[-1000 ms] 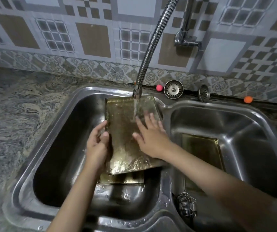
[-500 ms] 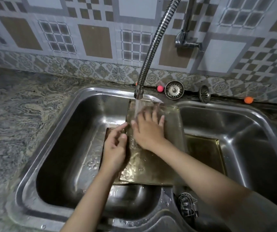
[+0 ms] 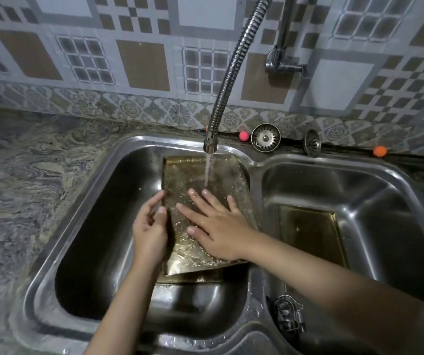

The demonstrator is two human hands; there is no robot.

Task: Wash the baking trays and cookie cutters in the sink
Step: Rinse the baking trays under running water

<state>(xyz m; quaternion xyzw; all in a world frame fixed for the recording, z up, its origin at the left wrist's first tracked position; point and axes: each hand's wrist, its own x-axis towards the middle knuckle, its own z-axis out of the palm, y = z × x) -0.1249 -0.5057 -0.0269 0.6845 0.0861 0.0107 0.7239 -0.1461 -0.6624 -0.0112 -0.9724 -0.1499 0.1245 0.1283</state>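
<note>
left hand [image 3: 149, 231] holds the tray [image 3: 195, 175] edge; right hand [image 3: 218, 226] lies flat, fingers wide; at 5 o'clock cutters [image 3: 289, 313] are unclear.

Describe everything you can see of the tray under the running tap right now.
The tray is a shallow, rectangular, gold-toned metal pan with a low rim, wet and speckled. It sits tilted in the left sink basin, under the tap's stream. The left hand grips its left edge; the right hand presses flat on it. Another tray shows beneath it.
</note>
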